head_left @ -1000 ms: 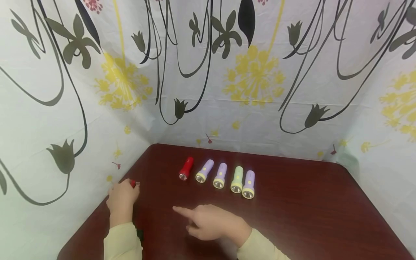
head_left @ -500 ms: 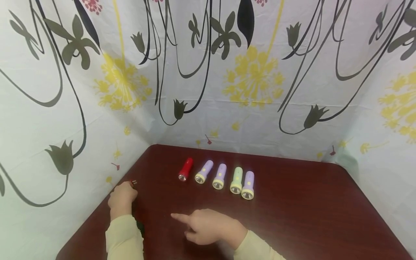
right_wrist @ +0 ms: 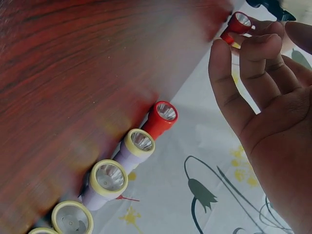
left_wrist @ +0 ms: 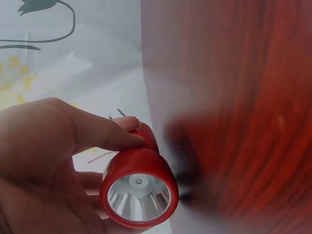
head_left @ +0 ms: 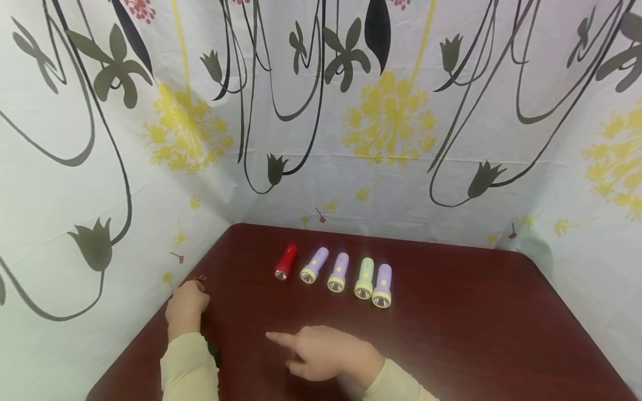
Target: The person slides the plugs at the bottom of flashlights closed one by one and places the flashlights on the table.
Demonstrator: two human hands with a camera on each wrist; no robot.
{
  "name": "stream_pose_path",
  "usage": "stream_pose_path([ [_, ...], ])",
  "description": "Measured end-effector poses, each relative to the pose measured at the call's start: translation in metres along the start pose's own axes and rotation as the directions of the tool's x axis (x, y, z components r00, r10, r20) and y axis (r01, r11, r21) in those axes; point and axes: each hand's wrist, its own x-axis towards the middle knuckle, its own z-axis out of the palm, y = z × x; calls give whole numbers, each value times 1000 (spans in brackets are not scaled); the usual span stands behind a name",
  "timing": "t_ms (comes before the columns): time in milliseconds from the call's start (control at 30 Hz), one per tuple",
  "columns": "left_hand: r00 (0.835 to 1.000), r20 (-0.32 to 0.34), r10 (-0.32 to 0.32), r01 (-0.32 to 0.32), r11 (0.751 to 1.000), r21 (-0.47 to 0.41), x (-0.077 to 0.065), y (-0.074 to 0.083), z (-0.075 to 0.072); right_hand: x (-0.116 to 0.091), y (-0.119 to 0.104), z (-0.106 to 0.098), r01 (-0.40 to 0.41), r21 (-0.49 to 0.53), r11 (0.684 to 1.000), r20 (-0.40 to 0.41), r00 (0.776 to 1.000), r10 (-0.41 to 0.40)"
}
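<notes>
My left hand is at the left edge of the table. In the left wrist view it grips a red flashlight, thumb on top and fingers curled around it. The clear lens faces that camera, and thin metal prongs show beyond the far end. In the head view the hand hides most of this flashlight. My right hand is near the table's middle with its index finger extended leftward and its other fingers loosely bent. Nothing is in it.
A row of flashlights lies farther back: red, purple, another purple, green and a third purple. The dark red table is enclosed by a white patterned curtain.
My left hand has shifted slightly left, and less of the red flashlight shows past its fingers. My right hand has dropped slightly toward me. The row of flashlights stays in place.
</notes>
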Motion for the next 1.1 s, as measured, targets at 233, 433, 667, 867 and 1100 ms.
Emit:
stream_pose_path([
  [233, 998, -48, 43, -44, 998, -36, -3, 12, -13, -2, 3, -2, -19, 39, 999, -11, 1000, 20],
  [433, 990, -113, 81, -91, 992, -87, -14, 33, -30, -5, 8, -7, -40, 99, 994, -31, 999, 43],
  [667, 979, -162, 124, -142, 985, -101, -28, 62, -50, -12, 13, -23, -80, 170, 982, -50, 995, 90],
  [867, 971, -167, 172, -187, 980, -75, -38, 79, -61, -15, 17, -30, -93, 215, 972, -65, 992, 109],
  [1100, 956, -202, 214, -227, 973, -46, -48, 97, -64, -21, 19, -40, -115, 274, 955, -72, 988, 139],
])
